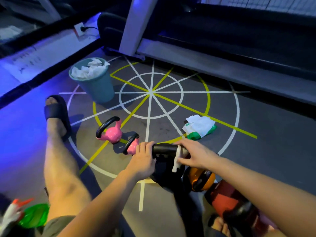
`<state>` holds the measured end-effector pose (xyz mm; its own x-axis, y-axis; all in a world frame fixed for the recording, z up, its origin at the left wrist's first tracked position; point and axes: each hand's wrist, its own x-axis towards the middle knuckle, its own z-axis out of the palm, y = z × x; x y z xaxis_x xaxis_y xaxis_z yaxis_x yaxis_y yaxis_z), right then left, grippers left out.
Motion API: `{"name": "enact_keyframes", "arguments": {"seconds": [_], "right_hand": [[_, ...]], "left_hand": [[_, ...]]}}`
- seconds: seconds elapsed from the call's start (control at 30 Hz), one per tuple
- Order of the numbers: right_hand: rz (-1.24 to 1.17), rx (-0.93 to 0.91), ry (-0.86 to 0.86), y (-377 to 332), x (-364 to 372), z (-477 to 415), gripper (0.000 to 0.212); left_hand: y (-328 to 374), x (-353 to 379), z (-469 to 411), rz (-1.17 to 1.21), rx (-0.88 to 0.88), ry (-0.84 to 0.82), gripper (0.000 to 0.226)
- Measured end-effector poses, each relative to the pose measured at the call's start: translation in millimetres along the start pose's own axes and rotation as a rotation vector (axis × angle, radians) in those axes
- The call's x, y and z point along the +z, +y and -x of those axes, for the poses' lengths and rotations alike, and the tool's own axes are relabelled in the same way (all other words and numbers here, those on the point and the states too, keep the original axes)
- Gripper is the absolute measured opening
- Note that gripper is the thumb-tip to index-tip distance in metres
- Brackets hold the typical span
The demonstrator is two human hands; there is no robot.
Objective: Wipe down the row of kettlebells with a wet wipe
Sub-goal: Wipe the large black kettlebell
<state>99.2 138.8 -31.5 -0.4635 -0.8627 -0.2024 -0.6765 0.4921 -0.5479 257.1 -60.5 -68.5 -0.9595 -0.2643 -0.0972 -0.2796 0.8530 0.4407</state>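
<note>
Black kettlebell (164,149): left hand (142,159) grips handle's end, right hand (195,154) holds wipe (177,159).

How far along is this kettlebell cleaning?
The bin holds crumpled wipes, so some wiping looks done. Now the left hand grips the black kettlebell while the right hand presses a wet wipe on its handle. Whether the pink kettlebells, orange kettlebell and red kettlebell are clean, I cannot tell.

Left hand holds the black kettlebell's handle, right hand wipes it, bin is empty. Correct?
No: the head view shows the bin full of crumpled wipes. The left hand does hold the black kettlebell's handle, and the right hand wipes it with a wet wipe.
</note>
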Motion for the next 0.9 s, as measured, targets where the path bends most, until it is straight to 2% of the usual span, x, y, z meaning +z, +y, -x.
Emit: {"name": "enact_keyframes", "arguments": {"seconds": [0.2,0.33,0.4,0.47,0.57,0.67,0.8,0.9], "right_hand": [[-0.159,0.208,0.048,2,8,7,0.053],[-0.307,0.339,0.090,-12,26,-9,0.068],[-0.269,0.411,0.143,-17,31,-19,0.065],[-0.132,0.452,0.150,-25,29,-22,0.049],[0.123,0.336,0.116,-41,26,-31,0.044],[0.285,0.239,0.118,-69,29,-44,0.057],[0.335,0.206,0.057,-72,31,-50,0.062],[0.330,0.161,0.063,-61,25,-36,0.048]], "left_hand": [[0,3,8,0.120,0.040,0.140,0.056],[-10,-14,-2,0.195,0.052,0.102,0.046],[-9,-16,-5,0.191,-0.002,0.044,0.053],[-5,-13,-6,0.178,-0.058,0.028,0.050],[-2,-14,-6,0.149,-0.111,-0.018,0.037],[-1,-24,-8,0.081,-0.146,-0.111,0.033],[2,-26,-5,-0.059,-0.189,-0.136,0.035],[2,-23,-4,-0.088,-0.205,-0.129,0.040]]}}
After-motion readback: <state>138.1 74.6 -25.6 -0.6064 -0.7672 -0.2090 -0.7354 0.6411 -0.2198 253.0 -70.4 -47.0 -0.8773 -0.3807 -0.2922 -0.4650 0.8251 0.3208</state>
